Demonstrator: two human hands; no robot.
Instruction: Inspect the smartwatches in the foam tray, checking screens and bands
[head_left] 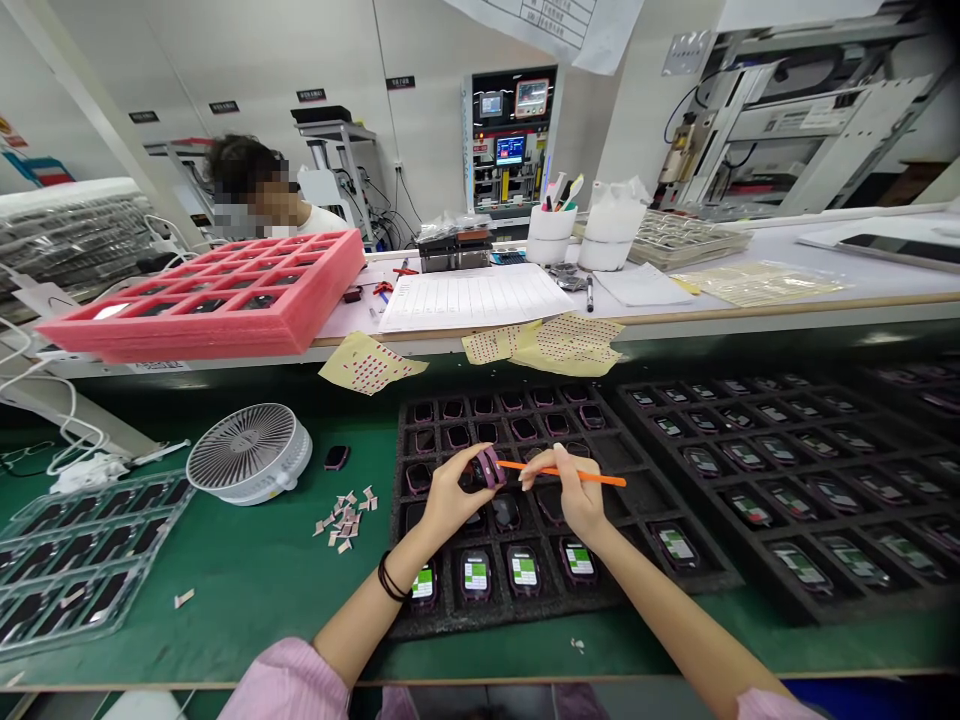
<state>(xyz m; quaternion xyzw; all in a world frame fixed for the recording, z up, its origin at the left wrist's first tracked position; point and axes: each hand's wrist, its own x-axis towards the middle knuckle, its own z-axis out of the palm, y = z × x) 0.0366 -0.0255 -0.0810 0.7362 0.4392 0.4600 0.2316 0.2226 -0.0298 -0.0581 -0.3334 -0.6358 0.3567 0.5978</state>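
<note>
Between the fingers and thumb of my left hand (451,492) is a purple watch case (491,467), tilted with its side edge facing right. My right hand (571,487) grips a thin orange stick (607,480) like a pen, and the stick's tip meets or nearly meets the case's edge. Both hands are above a black foam tray (480,622) with watch cases in its compartments. In its front row, several watches (523,568) show green and white screens. Some compartments on the tray's right side hold nothing. What lies directly under my hands is partly hidden.
Right of it lies a second black foam tray (814,605) of watches. On the left are a white fan (251,450), small pinkish pieces (345,520), a single dark watch (337,457) and a clear plastic tray (112,628). A pink foam tray (300,335) rests on the shelf; a person (255,190) is behind.
</note>
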